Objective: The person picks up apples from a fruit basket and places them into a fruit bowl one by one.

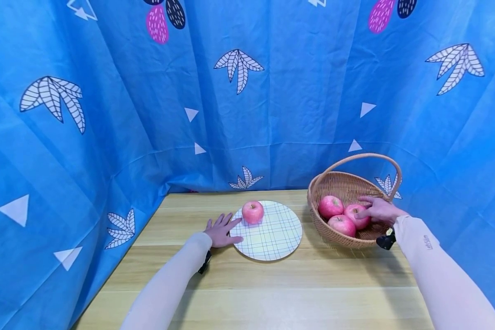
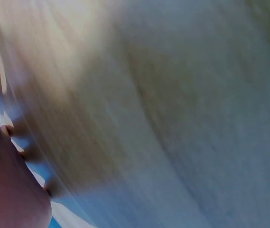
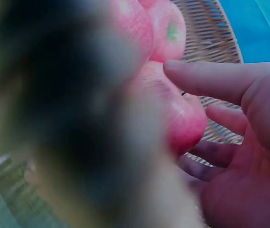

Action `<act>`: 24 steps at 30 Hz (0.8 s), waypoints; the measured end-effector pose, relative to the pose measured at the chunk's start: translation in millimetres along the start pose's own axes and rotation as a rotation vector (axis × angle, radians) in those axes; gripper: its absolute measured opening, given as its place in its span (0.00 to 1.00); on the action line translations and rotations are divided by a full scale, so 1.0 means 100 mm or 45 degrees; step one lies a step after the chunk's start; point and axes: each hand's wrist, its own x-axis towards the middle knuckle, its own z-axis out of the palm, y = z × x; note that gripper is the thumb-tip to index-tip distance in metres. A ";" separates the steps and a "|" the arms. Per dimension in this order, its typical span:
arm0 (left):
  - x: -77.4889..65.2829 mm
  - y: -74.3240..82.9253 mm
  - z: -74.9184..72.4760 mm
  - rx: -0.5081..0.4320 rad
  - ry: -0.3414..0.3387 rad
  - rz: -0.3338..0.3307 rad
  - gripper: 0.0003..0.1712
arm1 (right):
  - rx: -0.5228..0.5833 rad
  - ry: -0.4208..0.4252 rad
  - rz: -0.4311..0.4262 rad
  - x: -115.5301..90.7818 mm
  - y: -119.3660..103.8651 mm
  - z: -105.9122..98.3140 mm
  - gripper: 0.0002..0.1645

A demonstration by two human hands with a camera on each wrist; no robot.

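My left hand [image 1: 221, 231] lies with fingers spread at the left rim of a round plate [image 1: 272, 238] with a grid pattern. One pink-red apple [image 1: 253, 212] sits on that plate, just beyond the fingertips. On the right, my right hand [image 1: 380, 210] reaches into a wicker basket [image 1: 334, 240] beside the nearest apple [image 1: 356, 216]. In the right wrist view, the thumb lies over this apple [image 3: 184, 118] and the other fingers extend along its side, with a gap at the palm. Two more apples [image 1: 331, 206] rest against it in the basket.
The basket's arched handle [image 1: 367, 155] rises above the right hand. A wooden table [image 1: 247, 293] carries plate and basket. Blue patterned curtain [image 1: 297, 91] surrounds the table at the back and sides. Mostly blurred tabletop fills the left wrist view.
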 end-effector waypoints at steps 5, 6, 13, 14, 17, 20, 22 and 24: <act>-0.02 0.02 -0.02 -0.001 0.004 0.009 0.56 | -0.092 0.022 -0.011 -0.01 0.04 0.00 0.60; -0.02 0.02 -0.02 -0.004 0.006 0.009 0.56 | -0.104 0.024 -0.013 -0.02 0.04 0.00 0.60; 0.00 -0.01 0.03 -0.004 0.010 0.014 0.56 | -0.182 0.047 -0.031 -0.02 0.05 0.01 0.62; 0.01 -0.02 0.04 0.000 0.012 0.017 0.56 | -0.193 0.051 -0.031 -0.02 0.05 0.01 0.62; 0.03 -0.04 0.05 0.005 0.020 0.023 0.56 | -0.209 0.055 -0.051 -0.01 0.06 0.00 0.61; 0.04 -0.04 0.05 0.016 0.015 0.016 0.56 | -0.216 0.067 -0.083 0.01 0.07 0.00 0.58; 0.04 -0.03 0.04 0.009 0.021 0.016 0.56 | -0.193 0.067 -0.089 0.01 0.07 0.01 0.55; 0.03 -0.02 0.04 0.014 0.018 0.010 0.57 | -0.129 0.063 -0.065 0.00 0.07 0.02 0.54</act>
